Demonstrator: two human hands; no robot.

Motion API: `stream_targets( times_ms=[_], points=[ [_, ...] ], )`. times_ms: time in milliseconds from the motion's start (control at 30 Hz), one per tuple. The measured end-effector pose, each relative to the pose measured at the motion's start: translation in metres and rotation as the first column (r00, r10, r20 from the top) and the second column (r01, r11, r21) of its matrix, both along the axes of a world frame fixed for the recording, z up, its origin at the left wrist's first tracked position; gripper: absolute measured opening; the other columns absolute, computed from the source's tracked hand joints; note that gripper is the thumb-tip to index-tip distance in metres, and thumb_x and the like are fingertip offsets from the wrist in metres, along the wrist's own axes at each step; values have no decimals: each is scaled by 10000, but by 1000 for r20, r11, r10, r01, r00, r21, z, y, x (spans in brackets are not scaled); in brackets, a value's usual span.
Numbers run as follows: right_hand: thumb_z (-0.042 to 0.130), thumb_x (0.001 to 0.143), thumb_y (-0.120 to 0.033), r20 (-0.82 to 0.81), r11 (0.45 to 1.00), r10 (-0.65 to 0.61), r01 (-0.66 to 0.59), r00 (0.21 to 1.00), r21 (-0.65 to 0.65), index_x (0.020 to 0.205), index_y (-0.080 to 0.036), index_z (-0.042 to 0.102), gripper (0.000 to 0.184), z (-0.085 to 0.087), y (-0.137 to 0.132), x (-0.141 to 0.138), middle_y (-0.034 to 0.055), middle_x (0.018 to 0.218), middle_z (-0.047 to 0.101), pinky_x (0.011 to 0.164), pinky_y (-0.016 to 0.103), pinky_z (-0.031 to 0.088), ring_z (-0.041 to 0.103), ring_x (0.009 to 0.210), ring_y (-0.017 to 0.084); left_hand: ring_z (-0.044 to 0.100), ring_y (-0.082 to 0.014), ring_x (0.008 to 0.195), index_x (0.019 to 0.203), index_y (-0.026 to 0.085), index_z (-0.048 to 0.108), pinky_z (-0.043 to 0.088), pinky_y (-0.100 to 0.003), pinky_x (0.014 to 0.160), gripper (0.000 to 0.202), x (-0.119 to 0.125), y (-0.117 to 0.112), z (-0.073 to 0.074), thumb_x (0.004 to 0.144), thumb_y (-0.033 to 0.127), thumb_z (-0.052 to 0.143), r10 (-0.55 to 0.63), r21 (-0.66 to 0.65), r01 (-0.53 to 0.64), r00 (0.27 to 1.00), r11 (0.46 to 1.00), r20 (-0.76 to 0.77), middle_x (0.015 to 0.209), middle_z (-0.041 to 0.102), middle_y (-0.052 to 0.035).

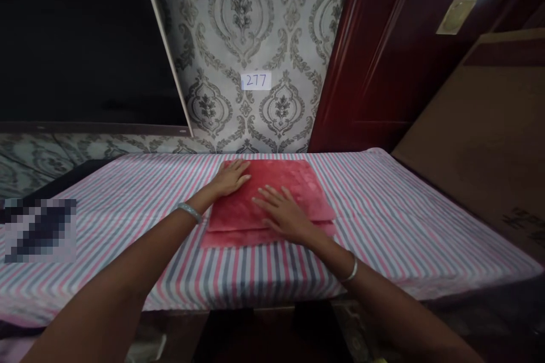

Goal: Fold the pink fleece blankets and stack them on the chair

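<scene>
A folded red-pink plush cloth (272,204) lies flat on the striped tablecloth (366,227), its lower layer showing along the near edge. My left hand (230,178) rests on its upper left part, fingers stretched toward the far edge. On the middle right of the cloth lies my right hand (287,215), palm down with fingers spread and pointing to the upper left. Both hands press on the surface without gripping it. A bracelet circles each wrist.
Patterned wallpaper backs the table, with a paper label reading 277 (256,80) on it. A dark television screen (85,39) stands at the left. To the right are a dark red door (383,68) and a large cardboard box (481,130).
</scene>
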State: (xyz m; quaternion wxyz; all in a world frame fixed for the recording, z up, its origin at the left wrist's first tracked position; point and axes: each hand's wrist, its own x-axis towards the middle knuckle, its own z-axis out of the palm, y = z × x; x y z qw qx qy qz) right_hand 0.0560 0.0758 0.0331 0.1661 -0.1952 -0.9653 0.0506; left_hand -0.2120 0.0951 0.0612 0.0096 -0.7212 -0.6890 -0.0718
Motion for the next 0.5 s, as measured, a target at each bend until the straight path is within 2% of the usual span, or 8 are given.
stream_targets(
  times_ms=[100,167,233,367,500],
  points=[
    [530,1032,-372,29,998,-56,56,998,-10,1601,-324,393,587,-3,10,25,82,1695,328,1265,608,161,211,1590,286,153,-294,1608,1640,237,298,88,-586,1286,650,28,14,3,1056,523,296,-104,5,104,993,995,53,1724,241,-111],
    [551,1023,-401,71,999,-40,41,997,-15,1601,-340,388,604,-13,10,31,71,1702,313,1260,631,157,196,1593,298,139,-296,1610,1637,271,307,73,-584,1287,650,44,24,-5,1047,543,326,-162,-10,163,984,987,73,1731,224,-87],
    [583,1006,-427,99,999,-26,28,995,-16,1602,-359,377,635,-25,6,32,60,1712,287,1255,657,138,170,1598,309,136,-318,1609,1625,319,328,77,-628,1273,640,55,31,-16,1034,560,366,-178,-34,182,980,983,86,1735,216,-66],
    [607,988,-451,88,999,-42,44,995,-16,1618,-370,335,691,-48,-2,31,42,1732,225,1262,660,108,113,1609,309,136,-356,1604,1609,372,355,94,-686,1247,633,61,36,-39,1016,586,416,-170,-21,173,982,985,85,1724,256,-51],
    [589,998,-469,40,999,-33,34,999,-25,1626,-392,306,693,-60,-2,33,19,1737,203,1271,642,127,103,1611,306,149,-360,1601,1614,384,340,108,-678,1248,642,58,36,-49,1015,605,409,-166,-36,169,983,985,73,1726,250,-52]
  ],
)
